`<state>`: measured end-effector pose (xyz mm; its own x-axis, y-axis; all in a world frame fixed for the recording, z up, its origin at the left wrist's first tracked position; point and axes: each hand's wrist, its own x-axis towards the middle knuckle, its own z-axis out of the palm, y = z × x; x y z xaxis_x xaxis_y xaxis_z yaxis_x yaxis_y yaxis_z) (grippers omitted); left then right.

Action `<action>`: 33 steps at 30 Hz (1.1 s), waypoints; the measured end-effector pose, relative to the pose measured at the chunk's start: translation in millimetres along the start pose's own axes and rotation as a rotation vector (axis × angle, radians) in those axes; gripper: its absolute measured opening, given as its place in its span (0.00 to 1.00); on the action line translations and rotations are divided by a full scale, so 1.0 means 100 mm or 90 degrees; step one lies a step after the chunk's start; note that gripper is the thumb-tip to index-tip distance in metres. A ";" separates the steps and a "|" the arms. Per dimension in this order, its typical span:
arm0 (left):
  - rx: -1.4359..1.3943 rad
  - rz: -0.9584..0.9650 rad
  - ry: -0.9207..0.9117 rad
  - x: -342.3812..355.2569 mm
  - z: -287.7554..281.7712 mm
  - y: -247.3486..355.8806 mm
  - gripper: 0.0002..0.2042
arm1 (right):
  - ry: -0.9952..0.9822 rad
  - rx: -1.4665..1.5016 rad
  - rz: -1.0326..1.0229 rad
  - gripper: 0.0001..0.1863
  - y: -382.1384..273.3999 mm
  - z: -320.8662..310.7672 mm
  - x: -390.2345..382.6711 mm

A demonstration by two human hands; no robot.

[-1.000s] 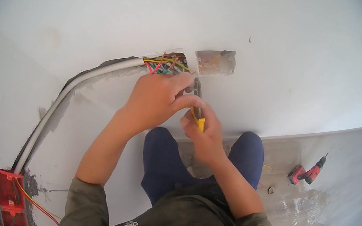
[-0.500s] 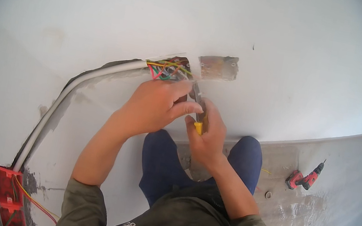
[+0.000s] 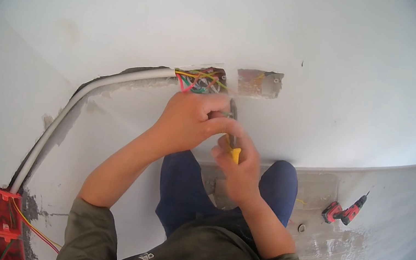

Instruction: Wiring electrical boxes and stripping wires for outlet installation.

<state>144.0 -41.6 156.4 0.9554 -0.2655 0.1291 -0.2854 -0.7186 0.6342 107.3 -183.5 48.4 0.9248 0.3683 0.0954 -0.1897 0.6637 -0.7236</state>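
Observation:
My right hand (image 3: 239, 172) is closed on a yellow-handled pair of pliers (image 3: 235, 155) whose metal jaws point up the wall. My left hand (image 3: 184, 120) is pinched on a wire (image 3: 224, 114) beside the jaws, its thumb across the tool. Just above my hands, a bundle of coloured wires (image 3: 194, 80) sticks out of a cut-out at the end of a grey-white conduit (image 3: 111, 79). A second, shallower recess (image 3: 258, 83) sits to the right of it in the white wall.
A red junction box (image 3: 4, 211) with loose wires is set in the wall at lower left. A red and black drill (image 3: 344, 210) and a small ring (image 3: 302, 228) lie on the dusty floor at right, past my knees (image 3: 280, 179).
The view has shifted, moving the wall openings right and down in the picture. Both hands stay at the pliers, with slight movement of fingers and tool; the right hand is now blurred.

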 end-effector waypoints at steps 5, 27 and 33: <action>0.022 0.014 -0.019 -0.01 -0.03 -0.04 0.20 | 0.217 -0.638 -0.396 0.21 0.11 -0.01 0.09; 0.097 0.397 0.206 -0.38 -0.05 0.02 0.13 | 0.212 -0.417 -0.352 0.23 -0.09 -0.80 -0.37; -0.039 0.168 0.362 -0.53 0.15 -0.61 0.14 | 0.187 -0.677 -0.317 0.24 0.07 -0.90 -0.50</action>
<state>109.5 7.0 99.4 0.7488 -0.0342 0.6619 -0.5286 -0.6332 0.5653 90.0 -256.1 -23.1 0.8853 -0.0289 0.4642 0.4465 -0.2265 -0.8656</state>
